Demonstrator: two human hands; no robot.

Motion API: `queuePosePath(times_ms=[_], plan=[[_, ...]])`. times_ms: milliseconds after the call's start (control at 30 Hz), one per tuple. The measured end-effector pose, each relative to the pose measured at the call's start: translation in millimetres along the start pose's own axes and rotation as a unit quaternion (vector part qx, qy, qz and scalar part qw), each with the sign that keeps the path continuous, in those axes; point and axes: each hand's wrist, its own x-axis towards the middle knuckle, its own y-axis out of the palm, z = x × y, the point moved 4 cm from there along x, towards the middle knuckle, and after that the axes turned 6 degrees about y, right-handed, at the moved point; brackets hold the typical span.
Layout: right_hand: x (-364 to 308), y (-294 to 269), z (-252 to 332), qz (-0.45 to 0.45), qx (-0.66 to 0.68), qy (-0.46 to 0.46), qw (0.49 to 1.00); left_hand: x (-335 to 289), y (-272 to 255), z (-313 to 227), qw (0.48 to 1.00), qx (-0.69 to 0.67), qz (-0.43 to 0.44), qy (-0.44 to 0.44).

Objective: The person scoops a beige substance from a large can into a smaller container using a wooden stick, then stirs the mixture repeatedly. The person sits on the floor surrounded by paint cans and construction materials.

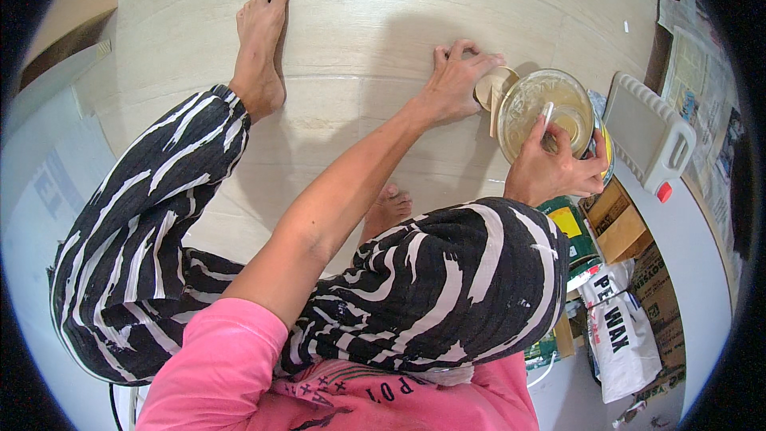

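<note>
My left hand (460, 84) is closed at the edge of a small round beige piece (496, 86), beside a clear round bowl (523, 104). Whether this piece is a shallow cup or a disc I cannot tell. Whitish smears coat the bowl's inside wall, and a beige layer shows at its bottom. Over the bowl's near side, my right hand (554, 166) pinches a thin white stick (547, 110), its fingers reaching inside the rim. Under the bowl's right side shows part of a can (608, 156) with a yellow and blue edge.
A grey-white plastic case (650, 128) with a handle lies at the right. Below it are a cardboard box (622, 227), a green can (570, 231) with a yellow label, and a white bag (622, 335). My bare left foot (259, 56) rests on the pale tile floor (343, 24).
</note>
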Motion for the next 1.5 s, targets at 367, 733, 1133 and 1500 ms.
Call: queuePosePath(times_ms=[367,733,1133,1500], plan=[[0,0,1,-0.004,0.005,-0.002,1.0,0,0,1,1.0,-0.004,0.004,-0.001],[0,-1,1,-0.002,0.01,-0.002,1.0,0,5,5,1.0,0.01,0.003,-0.004],[2,-15,-9,-0.016,0.028,0.009,0.999,2,1,-2,1.0,-0.006,0.02,0.001],[17,-47,-122,-0.009,0.195,0.153,0.969,23,5,-68,0.995,0.021,0.063,0.079]])
